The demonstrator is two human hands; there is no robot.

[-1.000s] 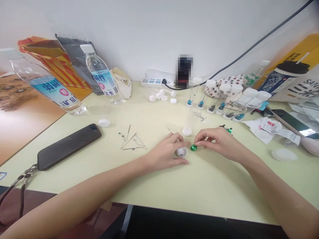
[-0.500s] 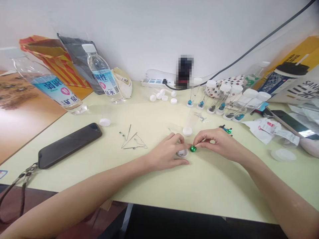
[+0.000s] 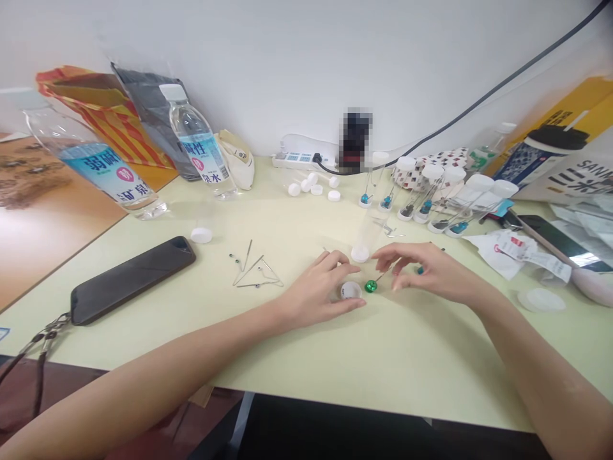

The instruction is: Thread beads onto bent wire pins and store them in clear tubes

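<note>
My left hand (image 3: 325, 287) curls around a small round container with a white rim (image 3: 351, 291), which lies with its mouth towards me. Its index finger is raised and the thumb lies along the table in front; the palm hides the container's rear part. Just right of the rim sits a shiny green bead-like piece (image 3: 370, 286) with a thin metal stem slanting up. Beside that piece my right hand (image 3: 414, 268) hovers, thumb and fingers apart, holding nothing. Behind both hands a clear tube (image 3: 361, 252) stands on a white base.
Thin metal pins (image 3: 256, 271) lie left of my hands. Several capped clear tubes (image 3: 426, 198) with blue and dark pieces stand at the back right. Loose white caps (image 3: 311, 184) lie near a power strip (image 3: 301, 158). A phone (image 3: 134, 278) and water bottles (image 3: 205, 150) are at left.
My right hand has let go of the green piece, spread its fingers and shifted slightly right. The left index finger has lifted away from the green piece.
</note>
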